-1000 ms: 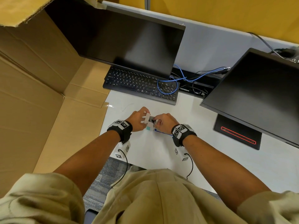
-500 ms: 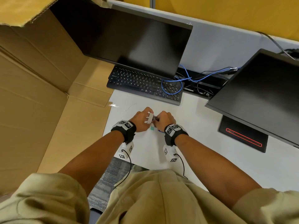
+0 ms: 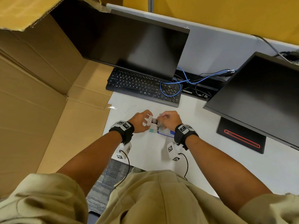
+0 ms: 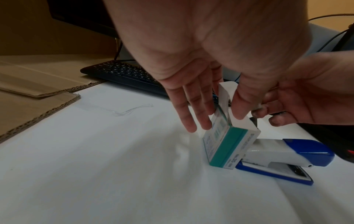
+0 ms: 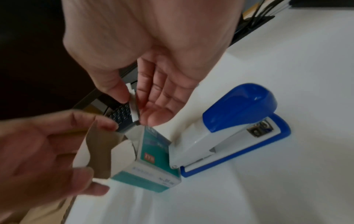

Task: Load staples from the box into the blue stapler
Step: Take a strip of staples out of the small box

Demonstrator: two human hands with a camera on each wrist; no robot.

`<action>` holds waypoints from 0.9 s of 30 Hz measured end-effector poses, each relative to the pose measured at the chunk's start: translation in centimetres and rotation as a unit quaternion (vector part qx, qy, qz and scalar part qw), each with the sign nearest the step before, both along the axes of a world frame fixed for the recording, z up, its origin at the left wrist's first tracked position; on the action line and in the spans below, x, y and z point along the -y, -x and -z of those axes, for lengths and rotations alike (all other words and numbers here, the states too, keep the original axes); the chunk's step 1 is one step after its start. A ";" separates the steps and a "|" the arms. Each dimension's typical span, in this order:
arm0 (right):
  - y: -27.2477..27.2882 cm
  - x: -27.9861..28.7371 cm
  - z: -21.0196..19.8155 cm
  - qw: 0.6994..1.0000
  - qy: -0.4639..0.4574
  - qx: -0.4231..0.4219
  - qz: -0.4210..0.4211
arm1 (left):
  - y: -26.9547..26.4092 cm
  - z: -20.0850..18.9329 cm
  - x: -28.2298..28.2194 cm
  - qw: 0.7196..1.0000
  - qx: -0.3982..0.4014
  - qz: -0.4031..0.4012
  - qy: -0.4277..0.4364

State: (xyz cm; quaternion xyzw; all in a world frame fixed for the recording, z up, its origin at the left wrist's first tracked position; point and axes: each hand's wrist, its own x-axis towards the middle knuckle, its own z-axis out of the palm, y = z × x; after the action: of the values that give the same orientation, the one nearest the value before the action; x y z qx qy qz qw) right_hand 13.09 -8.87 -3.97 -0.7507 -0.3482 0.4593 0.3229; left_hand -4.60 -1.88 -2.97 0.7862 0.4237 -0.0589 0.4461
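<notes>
The left hand (image 4: 193, 97) is steadying the open teal-and-white cardboard staple box (image 4: 228, 145), near the white tabletop's (image 4: 95, 159) front edge. The right hand (image 5: 145, 84) is pinching a silvery staple strip (image 5: 133, 104) above it. The blue-and-white plastic stapler (image 5: 231, 128), touching the box, is lying closed; opening and loading are left.

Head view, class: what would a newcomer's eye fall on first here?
Two hands meet mid-desk: the left hand holds the open flap of a teal staple box, while the right hand pinches a staple strip above it. The blue stapler lies shut beside the box, before two dark monitors.
</notes>
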 end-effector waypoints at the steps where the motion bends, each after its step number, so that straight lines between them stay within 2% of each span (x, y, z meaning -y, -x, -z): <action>1: -0.3 0.0 0.0 1.000 0.004 -0.020 0.006 | 0.0 0.0 0.0 1.000 0.000 0.003 -0.003; 5: -1.3 0.3 -0.9 0.990 0.019 -0.131 0.053 | -0.1 0.0 0.0 1.000 0.002 0.007 -0.009; 11: -1.8 1.3 -1.1 0.986 0.035 -0.152 0.053 | -0.6 0.1 0.2 1.000 0.013 0.009 -0.016; 13: -1.7 1.2 -0.8 0.992 0.045 -0.114 0.030 | -0.8 0.1 0.3 1.000 0.014 0.010 -0.020; 15: -1.5 1.1 -0.1 0.999 0.015 -0.027 -0.038 | -0.8 0.0 0.3 1.000 0.019 0.012 -0.022; 17: -1.1 1.2 0.2 0.990 -0.037 0.041 -0.128 | -0.8 0.0 0.3 0.999 0.020 0.010 -0.022; 20: 0.0 1.2 0.5 0.968 -0.040 0.122 -0.217 | -0.8 0.1 0.3 1.000 0.016 0.008 -0.020; 23: 0.8 1.0 0.9 0.963 -0.016 0.164 -0.213 | -0.7 0.1 0.3 0.999 0.016 0.016 -0.025; 27: 1.0 0.9 0.6 0.969 -0.015 0.152 -0.196 | -0.7 0.1 0.3 0.999 0.022 0.017 -0.035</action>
State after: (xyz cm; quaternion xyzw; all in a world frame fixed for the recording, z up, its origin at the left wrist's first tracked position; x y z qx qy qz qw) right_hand 12.07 -9.80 -4.60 -0.7244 -0.5401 0.3886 0.1807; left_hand -3.89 -2.17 -3.08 0.8096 0.4020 -0.0345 0.4263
